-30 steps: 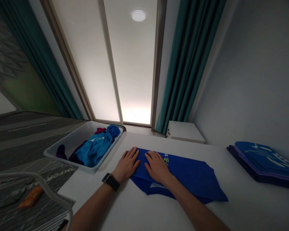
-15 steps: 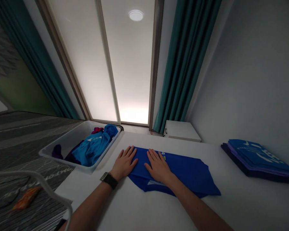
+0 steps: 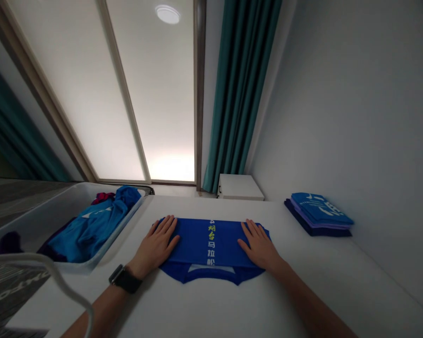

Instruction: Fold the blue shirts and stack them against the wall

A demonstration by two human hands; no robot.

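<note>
While both hands lie palm down, a blue folded shirt rests flat beneath them, near the middle of the white table. The left hand is laid out flat with fingers extended and slightly parted; it presses across the shirt's left edge, fingertips at the far left corner, and does not grip the fabric. A dark wristwatch is strapped on that wrist. The right hand is likewise flat, thumb angled inward, covering part of the right edge; it touches the cloth without grasping it.

A vertical column of yellow and white characters runs down the shirt's centre, between the hands. The neckline, with a pale inner band, faces the person.

To the right, near the wall, stands a neat stack of folded garments, bright blue uppermost, purple and navy below. At the table's left side is a translucent plastic bin containing a crumpled blue garment, a red item and dark purple cloth. A pale cable curves across the lower left.
</note>
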